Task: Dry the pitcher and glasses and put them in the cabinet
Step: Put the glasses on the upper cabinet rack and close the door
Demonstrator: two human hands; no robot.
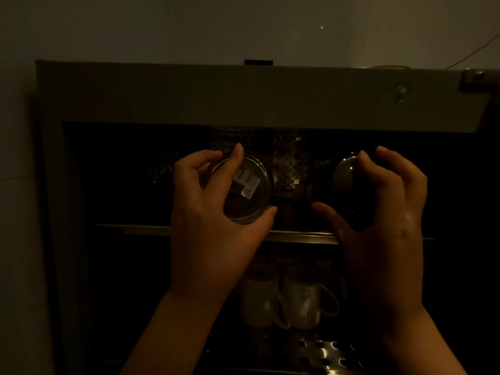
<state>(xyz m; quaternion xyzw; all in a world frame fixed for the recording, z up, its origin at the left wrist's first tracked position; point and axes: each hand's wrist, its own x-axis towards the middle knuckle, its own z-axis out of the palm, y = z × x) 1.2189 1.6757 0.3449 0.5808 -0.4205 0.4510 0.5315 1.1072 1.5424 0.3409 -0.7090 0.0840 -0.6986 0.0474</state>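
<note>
The scene is very dim. My left hand [213,212] grips a clear glass [247,189] by its base, which faces me and carries a white sticker. My right hand [384,209] holds a second glass [345,175], its round base also turned toward me. Both glasses are level with the upper shelf [297,235] of the open cabinet [243,98], reaching into its dark interior. Whether they rest on the shelf I cannot tell. No pitcher is in view.
Two white mugs [286,299] stand on the lower, perforated metal shelf [322,353] under my hands. A perforated metal panel [289,163] shows behind the glasses. A pale wall rises above the cabinet, and a thin cable [476,51] hangs at the upper right.
</note>
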